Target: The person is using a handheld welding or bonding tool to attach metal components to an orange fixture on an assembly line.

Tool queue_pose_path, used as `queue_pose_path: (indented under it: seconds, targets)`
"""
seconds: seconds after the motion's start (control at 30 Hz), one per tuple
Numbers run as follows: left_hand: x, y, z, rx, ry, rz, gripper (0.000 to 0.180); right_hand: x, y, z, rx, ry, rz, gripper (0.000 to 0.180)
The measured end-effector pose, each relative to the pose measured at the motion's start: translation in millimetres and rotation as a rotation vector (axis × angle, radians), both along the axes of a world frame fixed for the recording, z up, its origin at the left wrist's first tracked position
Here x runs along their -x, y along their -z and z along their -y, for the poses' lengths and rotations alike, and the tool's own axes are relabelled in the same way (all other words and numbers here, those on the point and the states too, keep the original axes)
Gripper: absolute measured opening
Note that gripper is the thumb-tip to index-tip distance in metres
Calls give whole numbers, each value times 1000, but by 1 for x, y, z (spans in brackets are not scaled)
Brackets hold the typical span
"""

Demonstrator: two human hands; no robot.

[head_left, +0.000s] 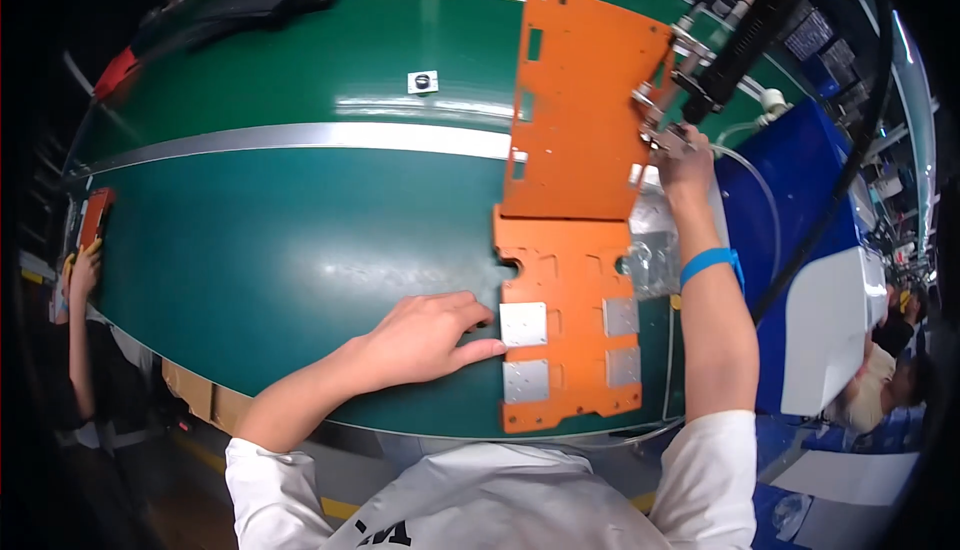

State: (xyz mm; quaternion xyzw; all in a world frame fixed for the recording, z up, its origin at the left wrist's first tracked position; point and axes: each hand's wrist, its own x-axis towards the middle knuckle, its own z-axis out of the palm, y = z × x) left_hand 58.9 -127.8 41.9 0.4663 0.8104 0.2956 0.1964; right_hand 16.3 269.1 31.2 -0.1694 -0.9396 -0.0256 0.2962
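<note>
— So, start with the biggest thing: the green conveyor belt (pixel 300 240) fills the picture, with a silver rail (pixel 300 137) running across it. What lies on it?

— Two orange plates. The near orange plate (pixel 570 320) lies flat at about five o'clock from the middle of the picture, carrying four small silver squares (pixel 523 324). The far orange plate (pixel 585 110) touches its top edge and runs up toward one o'clock.

— And the hands?

— The left hand (pixel 425 335) rests flat on the belt at the near plate's nine o'clock side, fingers stretched out, their tips touching its edge; it grips nothing. The right hand (pixel 685 165) is at the far plate's three o'clock edge, closed round a small metal piece (pixel 665 135) beneath a black hanging tool (pixel 745 35).

— How would you do this well?

— I'd judge the left fingertips should keep pressing the plate against sliding, while the right works squarely at the edge, clear of the clear plastic bag (pixel 655 250) just below it.

— Anything smaller?

— A little white square part (pixel 423 82) sits alone at twelve o'clock, well apart from both hands.
</note>
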Motion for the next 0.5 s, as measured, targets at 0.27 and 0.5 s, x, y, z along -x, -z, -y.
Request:
queue_pose_path:
  seconds: [0.27, 0.5]
  targets:
    - [-7, 9, -29, 80, -275, 193, 39, -121, -54, 101, 328, 191, 284, 25]
    - [-8, 21, -32, -148, -333, 682, 25, -179, -30, 98, 813, -86, 571, 28]
